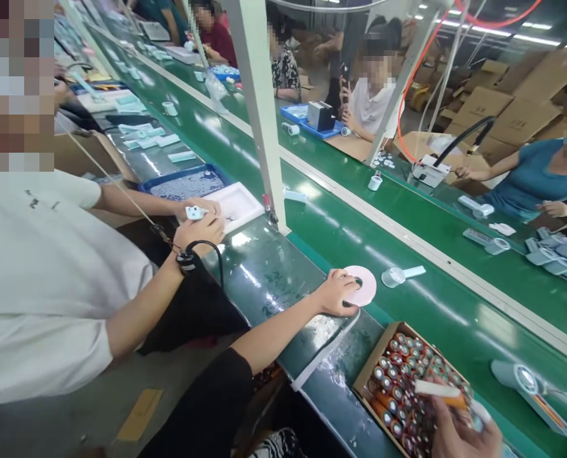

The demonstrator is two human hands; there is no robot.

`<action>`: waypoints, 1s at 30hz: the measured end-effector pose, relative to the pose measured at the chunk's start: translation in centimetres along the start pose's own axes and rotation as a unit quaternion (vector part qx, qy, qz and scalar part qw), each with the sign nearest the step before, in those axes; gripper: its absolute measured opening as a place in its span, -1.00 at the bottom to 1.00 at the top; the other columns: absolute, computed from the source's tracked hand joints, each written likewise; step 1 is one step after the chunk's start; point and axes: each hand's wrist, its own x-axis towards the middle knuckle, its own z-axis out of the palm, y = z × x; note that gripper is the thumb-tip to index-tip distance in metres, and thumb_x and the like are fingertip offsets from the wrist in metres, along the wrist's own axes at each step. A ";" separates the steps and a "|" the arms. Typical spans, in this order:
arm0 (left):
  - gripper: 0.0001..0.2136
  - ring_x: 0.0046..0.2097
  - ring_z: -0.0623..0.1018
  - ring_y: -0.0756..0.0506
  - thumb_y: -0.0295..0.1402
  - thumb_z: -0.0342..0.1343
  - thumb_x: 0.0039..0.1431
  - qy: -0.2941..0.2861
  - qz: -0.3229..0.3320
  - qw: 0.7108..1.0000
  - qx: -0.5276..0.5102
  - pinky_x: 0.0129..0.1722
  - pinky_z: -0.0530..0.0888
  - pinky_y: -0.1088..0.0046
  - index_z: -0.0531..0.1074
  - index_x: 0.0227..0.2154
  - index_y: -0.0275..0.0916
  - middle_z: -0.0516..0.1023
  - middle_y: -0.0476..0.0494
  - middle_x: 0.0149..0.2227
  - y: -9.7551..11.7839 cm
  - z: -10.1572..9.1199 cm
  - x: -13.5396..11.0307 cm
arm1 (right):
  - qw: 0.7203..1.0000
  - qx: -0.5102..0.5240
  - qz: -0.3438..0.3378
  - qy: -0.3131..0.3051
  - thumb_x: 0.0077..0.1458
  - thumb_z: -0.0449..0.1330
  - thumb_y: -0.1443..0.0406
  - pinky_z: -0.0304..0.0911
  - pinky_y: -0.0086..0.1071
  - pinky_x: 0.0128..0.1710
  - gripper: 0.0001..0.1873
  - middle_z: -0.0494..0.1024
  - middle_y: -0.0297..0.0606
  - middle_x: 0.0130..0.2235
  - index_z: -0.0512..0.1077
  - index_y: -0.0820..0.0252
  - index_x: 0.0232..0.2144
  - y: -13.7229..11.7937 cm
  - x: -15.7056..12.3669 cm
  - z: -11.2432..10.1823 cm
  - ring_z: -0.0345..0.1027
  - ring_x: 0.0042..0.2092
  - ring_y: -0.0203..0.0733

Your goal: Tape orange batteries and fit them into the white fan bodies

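My left hand point(338, 294) grips a flat pinkish-white roll of tape point(365, 287) at the edge of the bench by the belt, its fingers at the central hole. From the roll, a pale strip point(324, 353) runs across the bench to its front edge. At the lower right, my right hand point(464, 432) holds an orange battery point(456, 402) with a white strip point(437, 388) along it. The fingers partly hide this battery. Below it stands a cardboard box point(368, 376) filled with several orange batteries point(392, 395), packed upright with wires among them.
A green conveyor belt point(331, 229) runs past the bench point(264, 277), carrying pale-blue handled device parts point(394, 276) and a larger housing point(517, 378). To my left a co-worker in white point(40, 273) handles a small part. A white post point(257, 114) rises beside the belt. Other people sit opposite.
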 end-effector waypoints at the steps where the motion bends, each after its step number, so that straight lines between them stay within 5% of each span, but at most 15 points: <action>1: -0.45 0.18 0.39 -0.36 -0.01 0.32 0.10 0.005 -0.009 1.000 0.001 0.26 0.24 0.05 0.56 0.10 -0.18 0.61 -0.24 0.11 0.0 0.0 0.0 | 1.000 -0.003 0.003 0.001 -0.39 0.69 0.05 0.64 0.03 -0.28 -0.33 0.60 -0.27 -0.37 0.49 -0.05 -0.23 0.4 -0.1 0.0 0.62 -0.32 0.14; 7: -0.45 0.11 0.40 -0.35 0.11 0.31 0.14 0.027 -0.039 0.999 0.020 0.24 0.25 0.03 0.62 0.03 -0.21 0.66 -0.25 -0.02 0.1 0.0 0.1 | 0.997 0.024 0.020 -0.076 -0.28 0.65 0.11 0.65 -0.08 -0.10 -0.31 0.67 -0.28 -0.33 0.46 0.08 -0.12 0.9 -0.1 -0.5 0.68 -0.25 0.04; 12: -0.45 0.16 0.40 -0.36 0.12 0.30 0.18 0.045 -0.063 0.996 0.043 0.27 0.24 0.00 0.61 0.04 -0.22 0.63 -0.28 0.08 1.1 -0.3 -0.4 | 0.989 0.069 0.034 -0.126 -0.18 0.61 0.06 0.62 -0.12 -0.06 -0.30 0.71 -0.23 -0.29 0.41 0.15 -0.09 1.2 0.3 -0.4 0.69 -0.16 0.01; 22: -0.47 0.33 0.23 -0.51 -0.28 0.21 0.06 0.118 -0.150 0.979 0.076 0.35 0.25 -0.24 0.49 0.14 -0.29 0.54 -0.36 0.12 5.8 0.0 -11.1 | 0.974 0.138 0.041 -0.173 -0.09 0.58 0.10 0.59 -0.18 -0.02 -0.36 0.70 -0.30 -0.30 0.36 0.11 -0.08 1.2 0.3 -1.1 0.67 -0.20 -0.09; 30: -0.48 0.37 0.22 -0.48 -0.08 0.33 0.17 0.063 -0.178 0.978 0.085 0.38 0.31 -0.13 0.50 0.13 -0.22 0.53 -0.26 0.13 5.9 0.8 -9.8 | 0.973 0.125 0.038 -0.189 -0.08 0.59 0.09 0.60 -0.14 0.00 -0.39 0.68 -0.31 -0.30 0.40 0.13 -0.10 2.1 0.8 -1.1 0.68 -0.18 -0.05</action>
